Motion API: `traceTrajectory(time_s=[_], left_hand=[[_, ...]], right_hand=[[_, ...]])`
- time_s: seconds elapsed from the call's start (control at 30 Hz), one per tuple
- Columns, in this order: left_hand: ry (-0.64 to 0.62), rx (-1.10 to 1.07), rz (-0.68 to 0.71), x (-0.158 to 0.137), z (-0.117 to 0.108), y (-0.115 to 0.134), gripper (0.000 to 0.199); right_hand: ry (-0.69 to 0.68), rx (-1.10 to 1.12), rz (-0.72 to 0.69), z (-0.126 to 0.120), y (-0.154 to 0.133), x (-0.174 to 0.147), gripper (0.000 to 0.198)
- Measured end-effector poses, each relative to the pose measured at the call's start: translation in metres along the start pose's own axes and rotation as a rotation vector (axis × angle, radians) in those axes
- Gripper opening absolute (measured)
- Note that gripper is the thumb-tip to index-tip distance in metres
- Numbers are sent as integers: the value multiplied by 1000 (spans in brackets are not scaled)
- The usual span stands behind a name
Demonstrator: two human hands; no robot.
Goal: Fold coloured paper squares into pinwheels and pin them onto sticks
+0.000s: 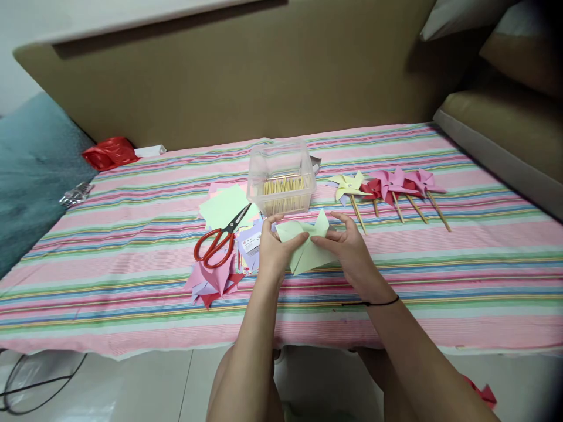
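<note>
A light green paper square (313, 258), cut and partly folded like a pinwheel, is held up between both hands over the striped cloth. My left hand (278, 246) pinches its left side, thumb pressed near the centre. From the right, my right hand (347, 243) grips it, the thumb also close to the middle. One corner of the paper stands up between the hands. Left of my left hand lie red-handled scissors (220, 243), resting on paper sheets. Just behind the hands stands a clear plastic box (281, 161) with many short wooden sticks (285, 193).
Finished pinwheels on sticks, including a yellow one (349, 185) and a pink one (392, 181), lie to the right. Cut pink paper (213, 276) and light green sheets (226, 206) are at the left. A red plastic bag (112, 153) sits by the blue cushion (39, 170).
</note>
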State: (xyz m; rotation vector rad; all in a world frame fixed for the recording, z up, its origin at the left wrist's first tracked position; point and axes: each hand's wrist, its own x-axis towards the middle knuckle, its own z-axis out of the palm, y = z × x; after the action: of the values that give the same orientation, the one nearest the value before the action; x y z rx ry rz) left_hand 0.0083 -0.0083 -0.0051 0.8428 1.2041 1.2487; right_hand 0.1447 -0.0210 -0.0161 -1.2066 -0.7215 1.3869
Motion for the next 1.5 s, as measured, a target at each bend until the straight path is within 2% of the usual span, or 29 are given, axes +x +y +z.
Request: traceTrajectory(time_s=[0.23,0.4,0.53,0.63,0.73,0.87,0.93,1.03,1.2,1.3,1.5], left_hand=[[-28,-3,-4,0,0,0,68],[-38,-55,-36,0,0,1,60],[52,-93,55,4,-4,1,57],[56,-105,94,6,-7,1,57],[16,-89,122,5,-8,2,53],[-147,-44,77,1,-7,6,50],[-189,-25,43,-1,-6,7,46],[-173,-40,34,-2,-4,7,43],[-103,-80,37,0,-2,2,53],[-72,-76,-27,1,-3,0,58],[-135,-50,-133,-1,-1,2,61]], right_hand=[[9,16,7,1,0,0,96],[84,49,16,-2,-1,2,91],[143,46,28,-4,-3,3,88],[179,47,40,-5,-3,4,87],[217,50,47,-6,-2,6,86],[246,37,26,-8,1,8,83],[240,19,8,-8,1,8,82],[197,15,-15,-6,-1,6,83],[119,26,-29,-3,-4,3,85],[78,45,-33,-3,-5,2,86],[45,28,-29,-2,-6,0,87]])
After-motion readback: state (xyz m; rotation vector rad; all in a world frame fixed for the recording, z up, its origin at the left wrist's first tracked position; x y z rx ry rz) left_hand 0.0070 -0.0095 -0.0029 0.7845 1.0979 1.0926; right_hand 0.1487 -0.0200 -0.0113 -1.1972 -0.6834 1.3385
